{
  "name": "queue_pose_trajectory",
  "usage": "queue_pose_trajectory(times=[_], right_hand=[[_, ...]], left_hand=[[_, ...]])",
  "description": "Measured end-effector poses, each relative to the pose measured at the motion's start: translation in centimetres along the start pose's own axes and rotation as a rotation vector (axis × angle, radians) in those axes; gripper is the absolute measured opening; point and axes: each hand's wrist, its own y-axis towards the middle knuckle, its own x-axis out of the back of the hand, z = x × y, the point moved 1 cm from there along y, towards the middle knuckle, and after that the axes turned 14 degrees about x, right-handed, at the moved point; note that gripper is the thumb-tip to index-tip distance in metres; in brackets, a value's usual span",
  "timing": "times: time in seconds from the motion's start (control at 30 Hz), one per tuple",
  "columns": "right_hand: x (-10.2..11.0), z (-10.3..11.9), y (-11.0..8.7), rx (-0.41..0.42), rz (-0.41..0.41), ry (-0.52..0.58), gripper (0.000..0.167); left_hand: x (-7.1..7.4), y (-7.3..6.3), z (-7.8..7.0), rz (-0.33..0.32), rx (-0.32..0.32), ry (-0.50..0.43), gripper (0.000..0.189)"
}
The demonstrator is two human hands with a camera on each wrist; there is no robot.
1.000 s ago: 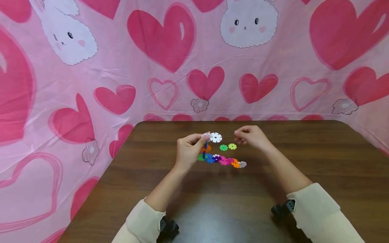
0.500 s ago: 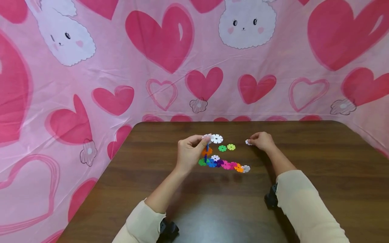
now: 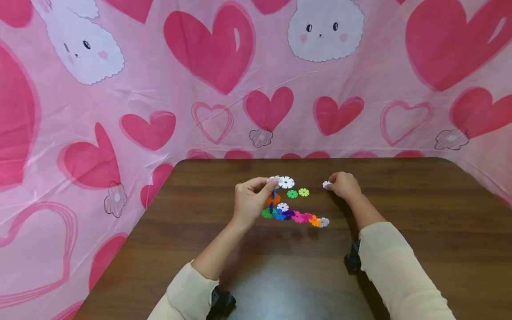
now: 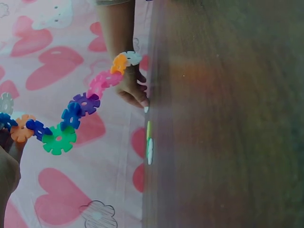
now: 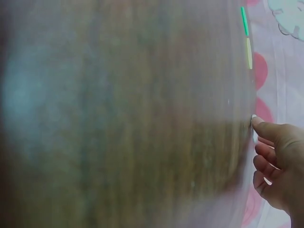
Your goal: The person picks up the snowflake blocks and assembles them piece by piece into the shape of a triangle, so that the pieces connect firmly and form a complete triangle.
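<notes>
Pink heart-print backdrop (image 3: 180,84) behind brown wood-grain table (image 3: 272,262). Linked disc chain (image 3: 297,216) is up off the table, bent L-like: short leg rises to the left hand (image 3: 251,199), long leg's axis runs roughly left-right, pale end disc (image 3: 324,222) pointing right. Left thumb and fingers clamped on its upper end. Right hand (image 3: 346,184) pinches white disc (image 3: 326,184), probably at table level; wrist view's blurry. Loose on the table: green disc (image 3: 292,194), yellow disc (image 3: 304,192), second white disc (image 3: 282,207).
</notes>
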Motion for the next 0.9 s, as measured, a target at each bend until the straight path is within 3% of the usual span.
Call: queue_pose_trajectory(times=[0.2, 0.4, 0.63, 0.9], right_hand=[[0.1, 0.5, 0.0, 0.009, -0.043, -0.052, 0.021], [0.3, 1.0, -0.2, 0.051, -0.082, -0.031, 0.016], [0.9, 2.5, -1.0, 0.113, -0.159, 0.128, 0.017], [2.3, 5.7, -3.1, 0.134, -0.240, 0.346, 0.021]], left_hand=[[0.1, 0.0, 0.1, -0.005, -0.012, 0.002, 0.013], [0.3, 0.0, 0.1, -0.004, -0.003, 0.012, 0.013], [0.5, 0.0, 0.0, -0.003, 0.010, 0.021, 0.014], [0.8, 0.1, 0.2, -0.019, 0.018, 0.023, 0.014]])
